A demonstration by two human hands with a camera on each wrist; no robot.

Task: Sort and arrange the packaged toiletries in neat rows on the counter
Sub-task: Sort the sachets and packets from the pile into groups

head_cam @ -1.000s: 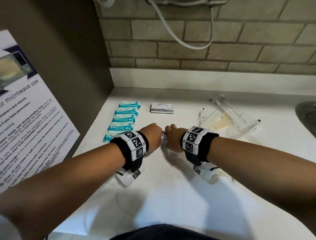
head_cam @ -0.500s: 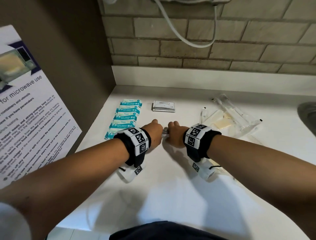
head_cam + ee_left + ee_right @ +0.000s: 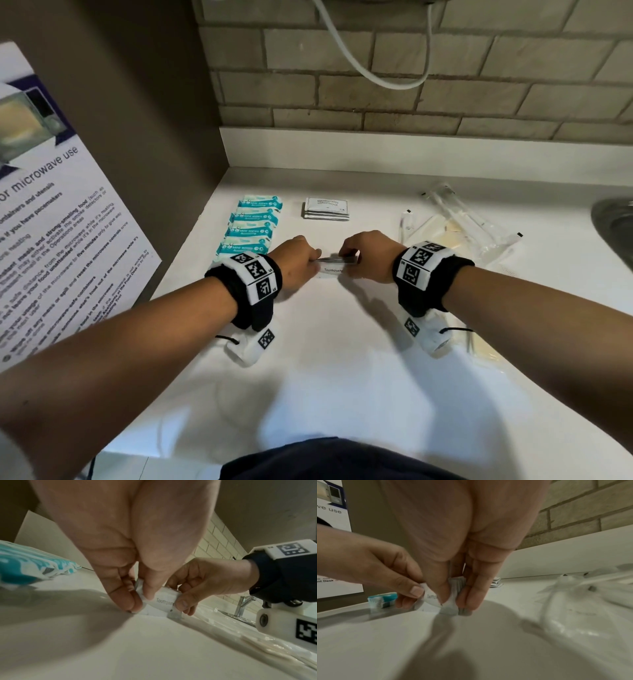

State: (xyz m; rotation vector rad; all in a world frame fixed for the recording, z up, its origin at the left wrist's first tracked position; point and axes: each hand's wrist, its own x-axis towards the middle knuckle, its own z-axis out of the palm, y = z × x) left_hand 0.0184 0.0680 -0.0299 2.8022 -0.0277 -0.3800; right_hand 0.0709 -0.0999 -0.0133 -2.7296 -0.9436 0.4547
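White toothpaste sachets pinched by both hands' grips, left hand, right hand; wipe packs beside.

Small white toothpaste sachets, printed "Toothpaste" in grey, are sitting bunched together on edge at mid-counter, their lower edges touching the surface. Teal-and-white mini wipes packets are lying flat in an overlapping column running near to far at the left. White shampoo-with-conditioner sachets are lying stacked flat at the far centre. Clear-wrapped toothbrushes are lying jumbled at the right, crossing one another.
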